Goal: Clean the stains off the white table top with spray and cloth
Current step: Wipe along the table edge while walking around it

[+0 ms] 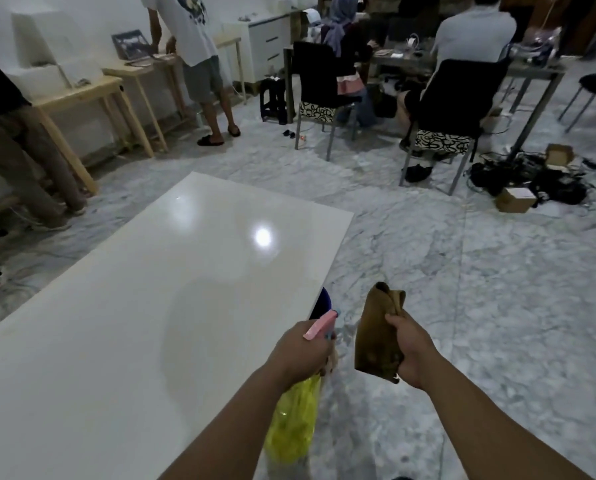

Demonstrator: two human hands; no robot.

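From the head camera, a white table top [123, 306] is seen stretching away to the left, glossy, with a bright lamp reflection [263, 237] caught near its far right edge. No stain can be made out on its surface from here.

A spray bottle [294, 420] is gripped in the left hand [301, 351], just off the table top's right edge, above the marble floor [462, 306]. The fingers are wrapped tight around the bottle's neck; the pink trigger [319, 325] sticks out above the knuckles and points away from the body. The bottle's body, yellow-green and see-through, hangs down below the hand, tilted.

A brown cloth [377, 336] is held bunched in the right hand [412, 351], further right of the table top, near the bottle but apart from it. The fingers are closed on the cloth's right side, with the thumb pressed over its front. One folded end stands up above the hand and the rest hangs below it. Neither the cloth nor the bottle is touching the table top.

Beyond the table top's far end, wooden benches [109, 95] are lined along the wall, with a standing person [192, 46] at them. To the far right of the table top, seated people [462, 64] are gathered on dark chairs at a desk, and a tangle of cables [531, 178] with cardboard boxes lies on the floor.
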